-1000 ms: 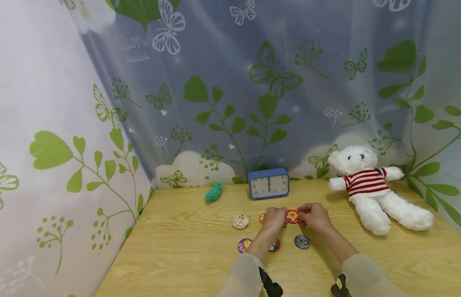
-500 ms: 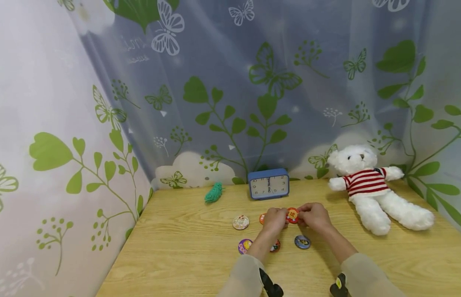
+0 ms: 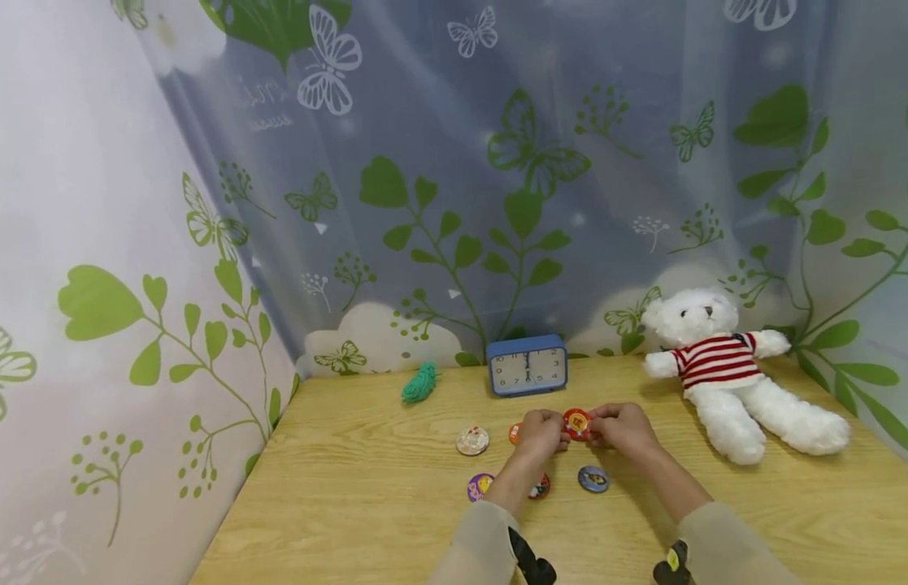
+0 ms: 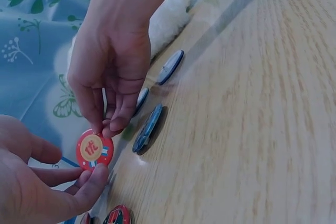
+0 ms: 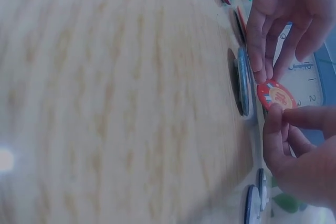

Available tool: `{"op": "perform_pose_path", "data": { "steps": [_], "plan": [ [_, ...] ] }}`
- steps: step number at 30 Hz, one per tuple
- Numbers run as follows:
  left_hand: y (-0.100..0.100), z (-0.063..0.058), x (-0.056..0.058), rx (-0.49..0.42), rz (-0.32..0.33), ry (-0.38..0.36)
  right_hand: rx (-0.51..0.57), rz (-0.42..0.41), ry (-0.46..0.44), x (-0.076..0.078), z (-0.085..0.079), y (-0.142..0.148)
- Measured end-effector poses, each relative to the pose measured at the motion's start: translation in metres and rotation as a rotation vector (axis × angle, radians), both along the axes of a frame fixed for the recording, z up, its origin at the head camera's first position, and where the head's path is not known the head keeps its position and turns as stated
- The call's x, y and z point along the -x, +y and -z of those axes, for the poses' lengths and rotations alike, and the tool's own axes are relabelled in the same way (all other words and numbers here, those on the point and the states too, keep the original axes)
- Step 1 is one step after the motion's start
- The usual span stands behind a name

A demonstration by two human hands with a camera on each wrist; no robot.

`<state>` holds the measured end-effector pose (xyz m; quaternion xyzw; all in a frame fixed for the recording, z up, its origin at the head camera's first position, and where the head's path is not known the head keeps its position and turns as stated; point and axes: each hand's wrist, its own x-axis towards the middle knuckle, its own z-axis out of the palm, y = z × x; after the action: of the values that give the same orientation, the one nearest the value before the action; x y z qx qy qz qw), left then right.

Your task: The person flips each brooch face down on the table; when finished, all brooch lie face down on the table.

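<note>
A round red button badge (image 3: 577,424) with a yellow centre is held between both hands, its face turned up towards the head camera. My left hand (image 3: 541,433) pinches its left edge with the fingertips. At its opposite edge, the thumb and fingertips of my right hand (image 3: 625,430) grip it. In the left wrist view the badge (image 4: 94,149) stands tilted, close over the table. Below the hands lies a blue badge (image 3: 593,478). An orange badge (image 3: 514,432) and a dark red badge (image 3: 540,486) are partly covered by the left hand and forearm.
A cream badge (image 3: 472,441) and a purple badge (image 3: 480,487) lie to the left on the wooden table (image 3: 336,487). Behind stand a blue clock (image 3: 527,366) and a green yarn bundle (image 3: 420,383). A white teddy bear (image 3: 720,366) sits at the right against the patterned curtain.
The red badge has turned slightly between the fingers and shows more of its face. Both hands stay in nearly the same place; the head view has shifted a little.
</note>
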<state>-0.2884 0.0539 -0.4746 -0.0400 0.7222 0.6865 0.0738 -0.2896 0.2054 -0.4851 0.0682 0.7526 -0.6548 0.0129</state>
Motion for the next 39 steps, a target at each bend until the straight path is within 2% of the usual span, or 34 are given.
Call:
{"op": "perform_pose_path", "data": {
  "steps": [6, 11, 17, 23, 30, 39],
  "plan": [
    [-0.0004, 0.0007, 0.0013, -0.056, 0.006, 0.013, 0.082, -0.010, -0.008, -0.0014, -0.0001, 0.0027],
    [-0.0025, 0.0021, 0.0002, -0.048, 0.015, 0.001, 0.125, -0.024, -0.005, -0.0007, 0.0009, 0.0027],
    [-0.0036, 0.0069, 0.0005, -0.080, 0.033, -0.022, 0.123, -0.027, 0.006, 0.0000, 0.0013, 0.0011],
    [-0.0031, 0.0061, 0.0000, -0.125, 0.000, -0.033, 0.126, -0.040, 0.032, -0.0011, 0.0031, 0.0003],
    [-0.0027, 0.0055, 0.0024, -0.138, -0.008, -0.029, 0.151, -0.082, 0.041, -0.0007, 0.0012, 0.0037],
    [-0.0020, 0.0076, 0.0039, -0.168, -0.001, -0.015, 0.182, -0.070, 0.019, -0.0008, 0.0022, 0.0035]
  ]
}}
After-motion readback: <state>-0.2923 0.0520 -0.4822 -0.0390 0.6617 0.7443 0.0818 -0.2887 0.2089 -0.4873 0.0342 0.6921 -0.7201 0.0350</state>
